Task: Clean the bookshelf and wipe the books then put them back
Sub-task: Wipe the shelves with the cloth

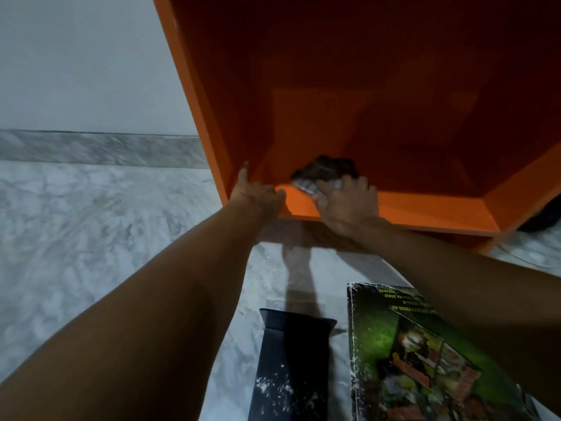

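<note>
Book (425, 360) on the floor (121, 238), right under my right forearm, long side pointing at the shelf (425, 212). Up ahead, right hand (346, 205) spreads flat, pressing the cloth (321, 173) onto the shelf's bottom, near its left end. Left hand (258, 196) braces the shelf's left wall, finger straight, gripping nothing. Bare bottom stretches off rightward, so I judge the wipe goes that way.
</note>
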